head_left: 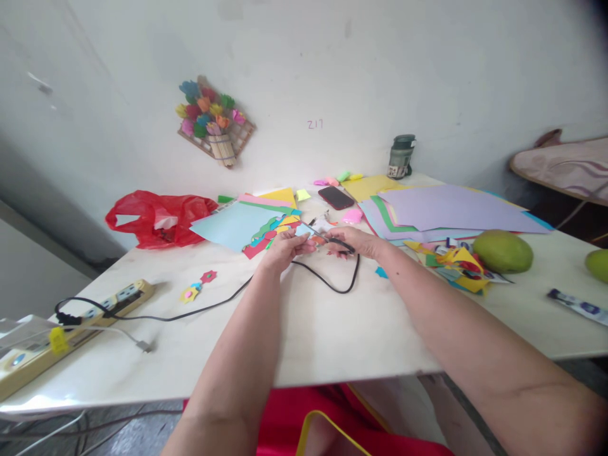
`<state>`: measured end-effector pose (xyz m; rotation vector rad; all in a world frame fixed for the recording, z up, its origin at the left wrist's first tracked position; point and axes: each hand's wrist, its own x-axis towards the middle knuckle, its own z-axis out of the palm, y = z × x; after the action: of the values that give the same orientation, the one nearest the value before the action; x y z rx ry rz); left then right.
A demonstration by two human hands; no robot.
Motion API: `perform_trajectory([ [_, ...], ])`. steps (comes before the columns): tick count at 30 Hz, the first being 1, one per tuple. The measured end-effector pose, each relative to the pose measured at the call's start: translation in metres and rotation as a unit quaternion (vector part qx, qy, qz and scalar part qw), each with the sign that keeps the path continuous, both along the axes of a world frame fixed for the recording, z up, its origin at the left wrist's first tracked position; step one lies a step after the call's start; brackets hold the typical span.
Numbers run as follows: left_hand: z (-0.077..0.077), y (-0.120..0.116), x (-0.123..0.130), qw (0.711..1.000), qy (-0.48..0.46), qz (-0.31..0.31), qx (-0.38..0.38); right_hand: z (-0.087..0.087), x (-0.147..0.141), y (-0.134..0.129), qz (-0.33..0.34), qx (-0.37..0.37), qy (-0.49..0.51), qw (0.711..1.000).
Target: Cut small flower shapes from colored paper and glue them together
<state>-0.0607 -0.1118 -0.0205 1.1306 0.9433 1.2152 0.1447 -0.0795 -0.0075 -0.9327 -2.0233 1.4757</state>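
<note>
Near the middle of the table, my left hand [287,247] is closed on a small piece of light blue paper [303,230]. My right hand [350,242] grips a pair of dark-handled scissors [340,243], whose blades point left toward that paper. The two hands are close together. Left of them lie cut strips of coloured paper [266,235] on a light blue sheet [227,226]. A black cable [327,284] loops on the table below the hands. Small paper flowers [190,294] lie to the left, and a blue scrap [381,272] lies beside my right forearm.
A power strip [114,304] and a red plastic bag [164,218] are on the left. Behind the hands lies a phone [336,197]. Stacked paper sheets [446,206], paper scraps [458,263], a green fruit [502,251], a tube [579,307] and a bottle [400,157] are on the right.
</note>
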Motion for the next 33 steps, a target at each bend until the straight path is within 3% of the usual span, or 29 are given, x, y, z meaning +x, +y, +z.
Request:
perform_trajectory([
  [8,0.0007,-0.0005,0.0006,1.0,-0.012,-0.003,-0.002,-0.0006,-0.0034,0.0002,-0.002,-0.029,0.017,0.999],
  [16,0.0,0.0001,0.0005,1.0,-0.019,-0.002,0.0,0.0007,-0.0053,-0.0034,-0.023,0.013,-0.017,1.0],
  [23,-0.0008,0.0007,0.0009,0.999,-0.035,-0.005,0.004,-0.008,-0.0059,0.0049,0.005,0.006,0.02,1.0],
  [33,0.0028,-0.0024,0.0049,0.999,-0.05,0.012,-0.015,-0.0059,-0.0066,0.0032,0.003,0.054,-0.013,0.998],
])
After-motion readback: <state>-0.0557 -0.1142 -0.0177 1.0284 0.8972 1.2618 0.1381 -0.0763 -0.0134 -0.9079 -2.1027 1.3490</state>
